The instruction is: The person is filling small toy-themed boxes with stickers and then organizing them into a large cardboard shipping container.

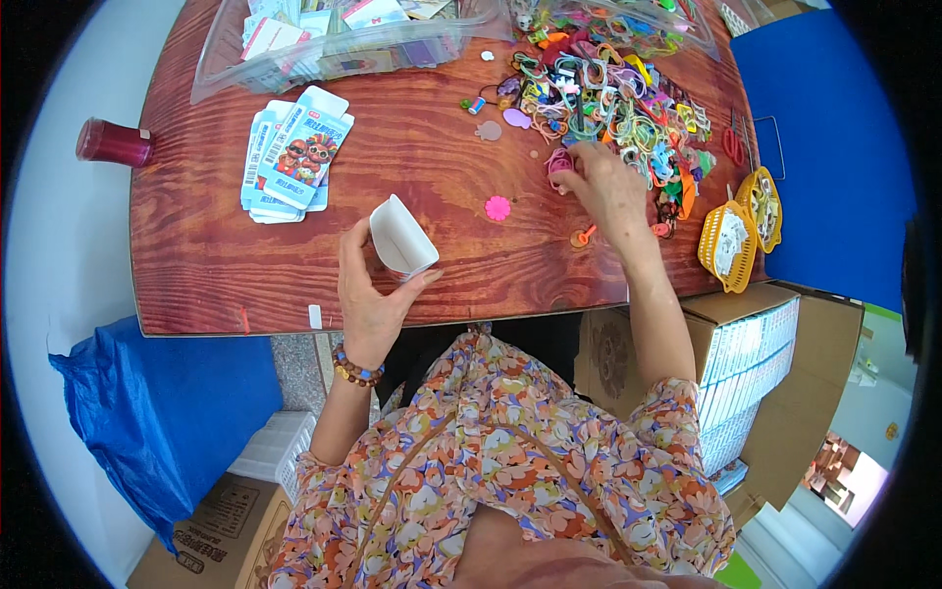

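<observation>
My left hand (pixel 371 294) grips a small white cardboard box (pixel 402 239) near the table's front edge, its open top tilted toward me. The box looks empty inside. My right hand (pixel 606 187) is closed at the left side of a heap of small colourful trinkets (pixel 599 93), with a pink looped band (pixel 559 167) at its fingertips. On the table between the hands lies a pink flower-shaped piece (pixel 497 208). An orange spoon-like piece (pixel 587 234) rests below my right wrist. Flattened light-blue printed boxes (pixel 306 147) are stacked to the left.
Clear plastic bins (pixel 353 59) stand at the back, one holding cards and packets. A dark red jar (pixel 115 143) is at the left edge. Yellow baskets (pixel 728 247) with white pieces and red scissors (pixel 733 145) lie right. A carton of packed boxes (pixel 746 344) stands below.
</observation>
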A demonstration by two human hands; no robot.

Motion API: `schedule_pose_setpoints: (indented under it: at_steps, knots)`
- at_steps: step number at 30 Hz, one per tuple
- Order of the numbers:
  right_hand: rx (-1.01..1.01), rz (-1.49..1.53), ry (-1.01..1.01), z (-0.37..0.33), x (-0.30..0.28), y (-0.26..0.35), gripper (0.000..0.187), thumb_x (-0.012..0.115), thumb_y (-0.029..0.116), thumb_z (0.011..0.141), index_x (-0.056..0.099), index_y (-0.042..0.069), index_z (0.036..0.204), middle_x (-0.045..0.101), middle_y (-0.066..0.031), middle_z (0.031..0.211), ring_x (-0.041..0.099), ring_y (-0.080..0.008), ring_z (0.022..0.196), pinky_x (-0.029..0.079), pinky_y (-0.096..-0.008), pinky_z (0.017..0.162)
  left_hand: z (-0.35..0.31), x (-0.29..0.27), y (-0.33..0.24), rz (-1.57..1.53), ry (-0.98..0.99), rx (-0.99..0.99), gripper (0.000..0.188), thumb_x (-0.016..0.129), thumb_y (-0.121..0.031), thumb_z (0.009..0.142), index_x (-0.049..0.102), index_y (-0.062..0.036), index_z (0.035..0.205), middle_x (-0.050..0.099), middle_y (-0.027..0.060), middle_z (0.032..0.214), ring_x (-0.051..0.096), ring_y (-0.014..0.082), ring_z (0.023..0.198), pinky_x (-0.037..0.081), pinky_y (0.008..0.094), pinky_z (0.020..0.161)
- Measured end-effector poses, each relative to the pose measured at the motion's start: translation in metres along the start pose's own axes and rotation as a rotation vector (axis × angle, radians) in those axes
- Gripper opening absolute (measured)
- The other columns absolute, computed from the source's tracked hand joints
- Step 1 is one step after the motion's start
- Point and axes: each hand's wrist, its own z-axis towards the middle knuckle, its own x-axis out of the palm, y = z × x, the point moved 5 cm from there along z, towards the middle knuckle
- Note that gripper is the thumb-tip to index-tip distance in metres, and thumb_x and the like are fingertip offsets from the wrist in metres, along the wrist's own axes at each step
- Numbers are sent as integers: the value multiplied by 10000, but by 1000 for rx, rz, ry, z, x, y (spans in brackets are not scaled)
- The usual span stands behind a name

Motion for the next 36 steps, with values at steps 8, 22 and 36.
schedule_pose_setpoints:
  at_steps: [8,22,36]
  knots:
    - [195,946,165,-10,14,-19,171,679,88,914,668,43,1079,706,-11,871,645,-99,720,491,-243,660,-4,3,-5,27,-10,56,855,914,-169,679,443,-18,1376,526,138,1276,570,268,1134,491,388,936]
    - [78,303,243,4,10,7,231,757,160,825,680,22,994,648,-91,827,624,-240,736,477,-382,692,0,14,-15,98,129,30,828,895,-169,678,460,-18,1366,533,162,1274,556,312,1153,477,412,959]
    - [-145,274,11,0,-3,6,271,738,175,854,677,24,1071,676,-141,1011,665,-287,898,511,-389,768,18,14,-25,201,30,250,794,904,-129,665,490,-31,1335,560,129,1220,597,277,1135,508,390,922]
